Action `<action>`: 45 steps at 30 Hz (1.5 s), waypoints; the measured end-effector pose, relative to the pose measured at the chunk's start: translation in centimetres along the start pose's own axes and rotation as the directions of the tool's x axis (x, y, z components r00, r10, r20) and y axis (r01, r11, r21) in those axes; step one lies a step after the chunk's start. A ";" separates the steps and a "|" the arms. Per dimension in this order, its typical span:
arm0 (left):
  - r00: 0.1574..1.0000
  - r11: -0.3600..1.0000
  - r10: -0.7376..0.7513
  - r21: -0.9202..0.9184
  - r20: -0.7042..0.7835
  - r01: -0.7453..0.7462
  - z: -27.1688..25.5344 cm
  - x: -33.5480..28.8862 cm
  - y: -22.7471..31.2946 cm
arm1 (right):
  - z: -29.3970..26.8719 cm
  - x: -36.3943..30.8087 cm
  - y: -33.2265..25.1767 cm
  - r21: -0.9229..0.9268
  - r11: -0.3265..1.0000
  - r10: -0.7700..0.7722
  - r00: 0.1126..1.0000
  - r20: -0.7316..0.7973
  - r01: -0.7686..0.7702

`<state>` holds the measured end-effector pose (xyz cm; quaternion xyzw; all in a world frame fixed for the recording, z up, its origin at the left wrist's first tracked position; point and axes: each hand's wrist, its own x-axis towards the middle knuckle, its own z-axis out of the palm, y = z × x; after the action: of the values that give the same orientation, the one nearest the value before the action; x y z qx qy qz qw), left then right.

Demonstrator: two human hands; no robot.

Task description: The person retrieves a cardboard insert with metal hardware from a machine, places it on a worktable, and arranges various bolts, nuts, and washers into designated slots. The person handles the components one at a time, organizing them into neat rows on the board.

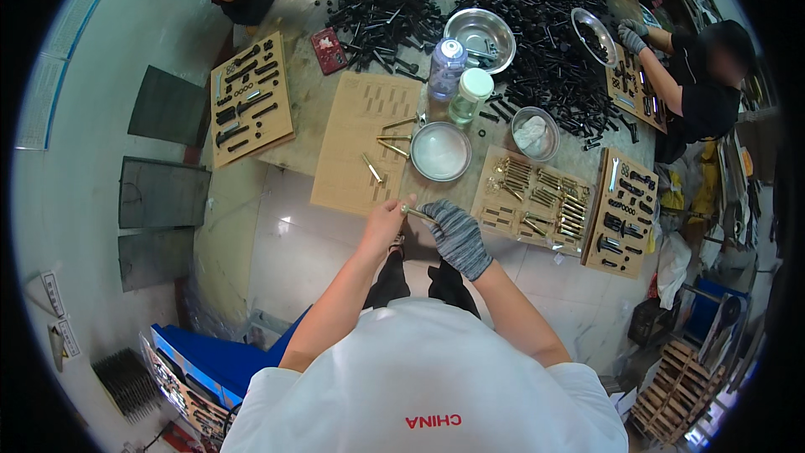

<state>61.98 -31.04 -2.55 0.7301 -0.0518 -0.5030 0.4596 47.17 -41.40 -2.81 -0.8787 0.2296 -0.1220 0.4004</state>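
A gold-coloured bolt (418,214) lies level between my hands, just off the table's near edge. My bare left hand (386,223) pinches one end of it. The other end is in the fingers of my right hand (457,235), which wears a grey knitted glove. Beyond my left hand lies a cardboard sheet (344,147) with printed outlines. A few gold bolts (371,168) rest on it, close to a metal bowl (441,152) with a white bottom or contents. To the right, a second cardboard sheet (488,205) carries several rows of gold bolts and small parts.
Heaps of black bolts (537,42) cover the table's far part. Two bottles (470,95) and a steel bowl (480,38) stand before them. Boards of black hardware flank the table, one left (251,101), one right (620,214). Co-workers (704,75) sit at the far and right sides.
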 end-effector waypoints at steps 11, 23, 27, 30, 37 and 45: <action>0.980 0.978 -0.121 -0.149 0.160 0.145 -3.2 0.8 0.5 | -0.4 2.5 -2.3 -0.283 0.918 -0.296 0.955 -0.024 0.277; 0.882 0.837 -0.214 -0.387 0.420 0.388 -7.7 1.8 0.3 | 1.8 3.0 -3.1 -0.148 0.988 -0.011 0.986 0.169 0.036; 0.925 0.745 -0.039 -0.606 0.378 0.279 -8.6 0.9 0.7 | 3.1 3.2 -3.9 0.369 0.852 0.303 0.924 0.234 -0.373; 0.914 0.707 0.034 -0.656 0.404 0.264 -9.6 0.7 0.7 | 3.3 3.4 -4.8 0.566 0.575 0.415 0.806 0.422 -0.591; 0.893 0.928 0.093 -0.364 0.440 0.082 -11.7 1.1 -0.6 | 4.0 3.9 -6.4 0.618 0.137 0.417 0.611 0.673 -0.774; 0.914 0.964 0.120 -0.266 0.387 -0.014 -12.5 0.1 1.0 | 5.7 3.6 -7.6 0.406 0.844 0.244 0.925 0.291 -0.350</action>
<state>72.21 -23.94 -1.00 0.5437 -0.1038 -0.6277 0.5473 54.88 -35.14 -0.61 -0.7232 0.2818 -0.0065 0.6305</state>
